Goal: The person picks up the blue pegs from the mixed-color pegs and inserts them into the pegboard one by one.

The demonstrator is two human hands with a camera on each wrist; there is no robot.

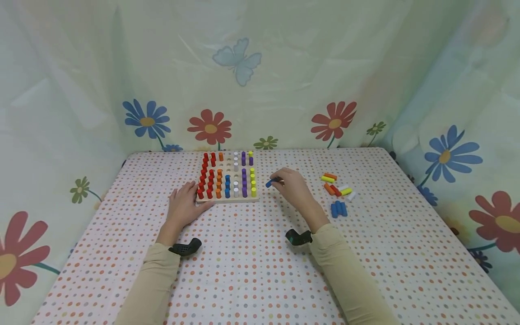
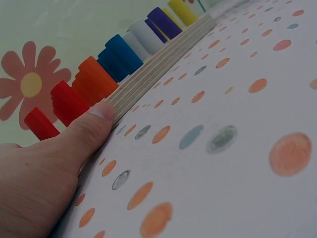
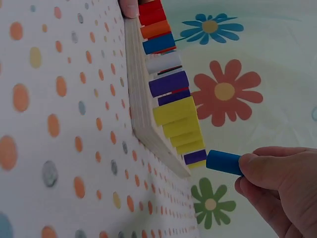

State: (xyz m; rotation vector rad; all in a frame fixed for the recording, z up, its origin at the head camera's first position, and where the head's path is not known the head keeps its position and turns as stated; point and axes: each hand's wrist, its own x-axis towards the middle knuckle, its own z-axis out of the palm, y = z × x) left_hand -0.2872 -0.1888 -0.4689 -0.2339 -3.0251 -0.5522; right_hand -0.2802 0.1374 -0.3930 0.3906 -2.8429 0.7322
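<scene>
A wooden pegboard point(image 1: 228, 201) lies toward the back of the table, with rows of red, orange, blue, white, purple and yellow pegs standing in it. My left hand point(image 1: 183, 206) rests at its front left corner. In the left wrist view, the thumb point(image 2: 91, 129) lies straight against the board's front edge; the other fingers are mostly hidden there. To the right of the board, my right hand point(image 1: 293, 187) pinches a blue peg point(image 3: 223, 161) between thumb and fingers, above the table. That peg is tilted nearly level and is apart from the board. Some holes point(image 1: 229, 164) show among the pegs.
Right of my right hand, several blue pegs point(image 1: 339, 209) lie side by side. Behind them is a loose scatter of orange, yellow, red and white pegs point(image 1: 335, 189). The dotted cloth point(image 1: 243, 280) covers the table, and a flowered curtain point(image 1: 284, 81) hangs behind it.
</scene>
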